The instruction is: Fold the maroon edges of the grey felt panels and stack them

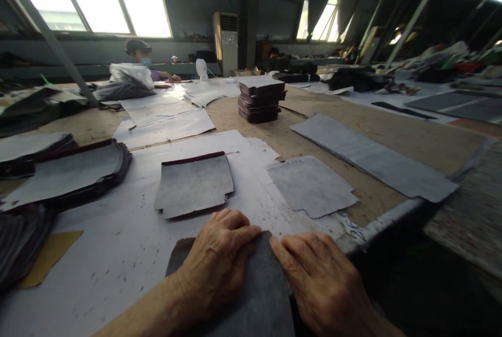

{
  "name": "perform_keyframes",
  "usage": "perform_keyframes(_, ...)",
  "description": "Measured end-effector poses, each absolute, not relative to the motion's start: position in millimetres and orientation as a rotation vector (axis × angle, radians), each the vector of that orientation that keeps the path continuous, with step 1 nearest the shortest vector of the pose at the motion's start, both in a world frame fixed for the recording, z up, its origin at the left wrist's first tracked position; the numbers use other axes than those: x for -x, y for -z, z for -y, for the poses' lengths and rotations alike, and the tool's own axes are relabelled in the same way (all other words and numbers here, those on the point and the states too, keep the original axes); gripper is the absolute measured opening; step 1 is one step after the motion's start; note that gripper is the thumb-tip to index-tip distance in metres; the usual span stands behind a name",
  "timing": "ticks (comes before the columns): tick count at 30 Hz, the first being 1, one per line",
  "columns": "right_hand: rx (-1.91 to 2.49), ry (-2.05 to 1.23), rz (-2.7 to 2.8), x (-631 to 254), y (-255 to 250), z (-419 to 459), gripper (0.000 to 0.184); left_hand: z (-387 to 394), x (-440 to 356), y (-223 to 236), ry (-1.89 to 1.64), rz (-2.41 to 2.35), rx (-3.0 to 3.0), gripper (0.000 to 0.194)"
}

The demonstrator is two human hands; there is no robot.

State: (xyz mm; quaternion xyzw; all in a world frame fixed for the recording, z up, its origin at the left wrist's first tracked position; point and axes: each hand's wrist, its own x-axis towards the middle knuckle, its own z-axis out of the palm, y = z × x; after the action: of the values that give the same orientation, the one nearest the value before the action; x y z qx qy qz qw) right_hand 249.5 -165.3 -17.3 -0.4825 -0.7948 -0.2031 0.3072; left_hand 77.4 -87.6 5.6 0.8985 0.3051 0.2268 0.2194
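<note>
A grey sheet piece [264, 295], like a leather or fabric panel with its dull side up, lies at the table's near edge under both hands. My left hand [219, 258] rests on it with fingers curled, the thumb and fingertips pinching near its far edge. At the piece's right edge, my right hand [321, 279] is closed with its fingertips at the far right corner; part of its grip is hidden. Just beyond lies a grey panel [196, 182] with a dark maroon folded edge. A flat grey panel [311, 185] with notched corners sits to the right of that.
Stacks of grey panels [74, 167] stand at the left, near a tan card [53, 256]. A maroon bundle [261, 100] stands farther back. A long grey strip [372, 154] lies along the right side. Across the table sits another person [137, 54] near a plastic-covered pile [127, 80].
</note>
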Motion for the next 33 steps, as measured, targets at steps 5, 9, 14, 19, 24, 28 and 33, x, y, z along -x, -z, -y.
perform_keyframes(5,1.341,0.435,2.079,-248.5,17.4,165.4,0.03,89.2,-74.4,-3.3,-0.67,-0.748,-2.537,0.027)
perform_keyframes(9,1.351,0.387,2.058,-248.3,18.9,165.3,0.029,89.0,-73.3,1.5,-0.702,-0.664,-2.609,0.033)
perform_keyframes(14,1.353,0.379,2.054,-248.4,20.6,165.3,0.029,89.1,-73.2,3.4,-0.697,-0.618,-2.588,0.035)
perform_keyframes(19,1.335,0.378,2.047,-248.2,18.7,165.0,0.029,89.4,-73.9,1.0,-0.602,-0.617,-2.572,0.037)
perform_keyframes(24,1.364,0.266,1.91,-251.2,19.7,162.8,0.018,91.0,-73.8,0.5,-0.625,-0.603,-2.652,0.041)
perform_keyframes(28,1.369,0.159,1.807,-255.7,21.1,161.4,0.007,92.1,-73.7,-1.0,-0.617,-0.578,-2.722,0.043)
perform_keyframes(33,1.384,0.215,1.882,-257.5,18.6,160.0,0.02,92.0,-73.9,-0.4,-0.617,-0.571,-2.729,0.042)
